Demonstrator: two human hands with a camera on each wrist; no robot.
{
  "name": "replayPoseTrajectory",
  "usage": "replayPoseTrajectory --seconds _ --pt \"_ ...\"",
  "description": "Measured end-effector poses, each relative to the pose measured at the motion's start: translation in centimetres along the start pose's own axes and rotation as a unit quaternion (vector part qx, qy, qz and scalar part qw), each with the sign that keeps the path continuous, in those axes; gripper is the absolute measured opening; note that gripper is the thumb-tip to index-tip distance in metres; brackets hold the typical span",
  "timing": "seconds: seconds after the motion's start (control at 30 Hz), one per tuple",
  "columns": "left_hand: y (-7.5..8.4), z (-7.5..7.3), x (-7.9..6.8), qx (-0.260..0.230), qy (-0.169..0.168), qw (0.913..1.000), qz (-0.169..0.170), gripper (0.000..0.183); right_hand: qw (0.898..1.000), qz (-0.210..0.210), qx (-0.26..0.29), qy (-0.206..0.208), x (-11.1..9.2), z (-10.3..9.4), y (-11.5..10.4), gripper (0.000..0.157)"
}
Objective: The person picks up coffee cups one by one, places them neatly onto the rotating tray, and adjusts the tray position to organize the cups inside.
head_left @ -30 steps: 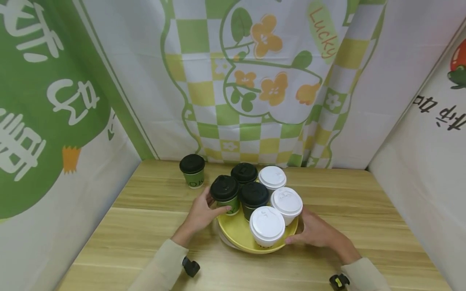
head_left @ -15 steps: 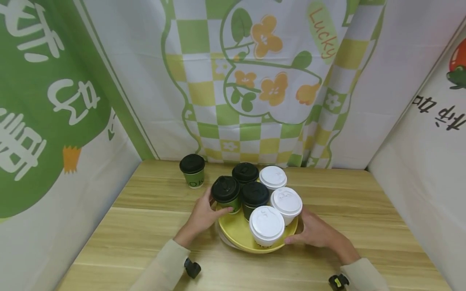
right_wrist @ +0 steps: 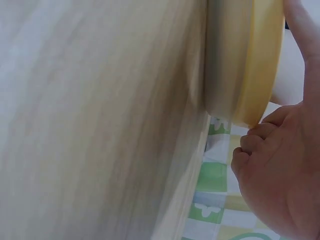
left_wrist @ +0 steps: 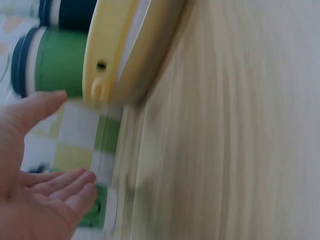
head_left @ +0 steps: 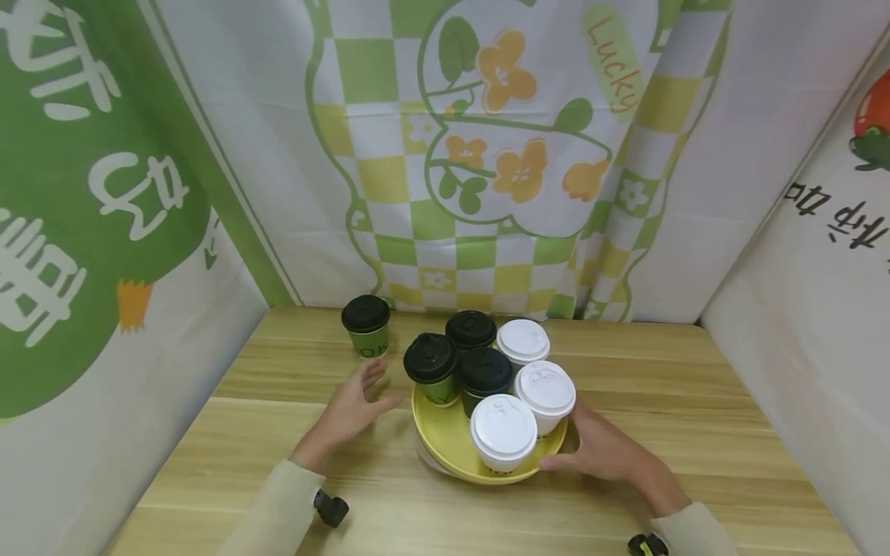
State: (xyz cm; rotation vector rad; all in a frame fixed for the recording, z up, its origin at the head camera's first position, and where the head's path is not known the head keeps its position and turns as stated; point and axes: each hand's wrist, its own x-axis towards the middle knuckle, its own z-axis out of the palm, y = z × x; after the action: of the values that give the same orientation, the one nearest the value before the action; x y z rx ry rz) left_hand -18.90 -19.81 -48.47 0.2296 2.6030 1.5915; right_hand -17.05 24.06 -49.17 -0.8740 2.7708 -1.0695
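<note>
A round yellow tray [head_left: 448, 444] on a paler base carries lidded paper cups. At its left edge stands a green cup with a black lid [head_left: 431, 358]; two more black-lidded cups are beside it, and three white-lidded cups [head_left: 504, 426] fill the right side. My left hand [head_left: 351, 409] is off the tray, fingers spread and holding nothing, just in front of a separate green cup [head_left: 366, 328] with a black lid. With its thumb at the front rim and its fingers curled at the tray's edge, my right hand [head_left: 605, 444] holds the tray's right side.
The wooden table [head_left: 695, 409] runs back to a hanging checked cloth [head_left: 431, 255] with flower prints. Printed fabric walls stand at the left [head_left: 229, 324] and right [head_left: 806, 332].
My left hand has let go of the green cup at the tray's left edge and moved left, toward the separate cup. My right hand stays at the tray.
</note>
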Motion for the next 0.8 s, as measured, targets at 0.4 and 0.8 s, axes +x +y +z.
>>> replayPoseTrajectory --seconds 0.4,0.8 --pt "-2.5 -5.4 3.1 0.036 0.05 0.9958 -0.068 0.102 0.998 0.062 -0.003 -0.018 -0.7 -1.6 0.4 0.146" --pt "-3.2 -4.4 7.6 0.014 0.094 0.9954 0.003 0.102 0.998 0.039 0.024 -0.044 0.9 -1.5 0.9 0.146"
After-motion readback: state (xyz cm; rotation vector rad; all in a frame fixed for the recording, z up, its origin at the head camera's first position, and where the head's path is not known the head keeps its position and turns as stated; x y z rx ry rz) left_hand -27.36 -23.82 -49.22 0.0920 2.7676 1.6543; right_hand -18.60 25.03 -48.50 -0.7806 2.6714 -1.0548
